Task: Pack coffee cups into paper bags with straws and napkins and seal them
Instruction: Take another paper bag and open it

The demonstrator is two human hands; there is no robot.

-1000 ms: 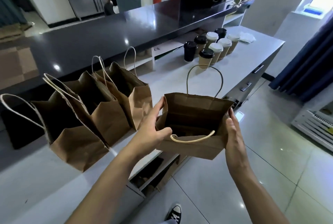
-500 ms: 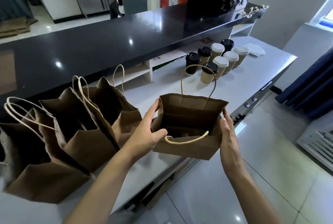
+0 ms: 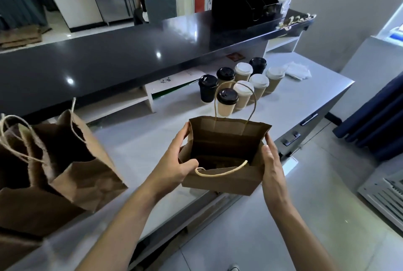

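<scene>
Centre of the frame: an open paper bag (image 3: 222, 157) is held up between both hands at the near edge of the grey counter (image 3: 139, 150). The left hand (image 3: 174, 161) grips its left side, fingers along the outside wall and thumb hooked over the near rim; the right hand (image 3: 271, 161) lies flat against the right side, fingers straight, steadying it rather than clutching. One twine handle stands up, the other droops across the near rim.

Inside the bag it looks dark, with no cup visible, so packing looks barely begun. Up in the centre right, eight lidded coffee cups (image 3: 239, 85) wait in a cluster on the counter, all unpacked. Beyond them, a small heap of white napkins (image 3: 297, 71). Straws I can't pick out.

Lower left, more open bags (image 3: 72, 161) stand ready, none sealed. By my reading, cups, straws, napkins and sealing are all still ahead.
</scene>
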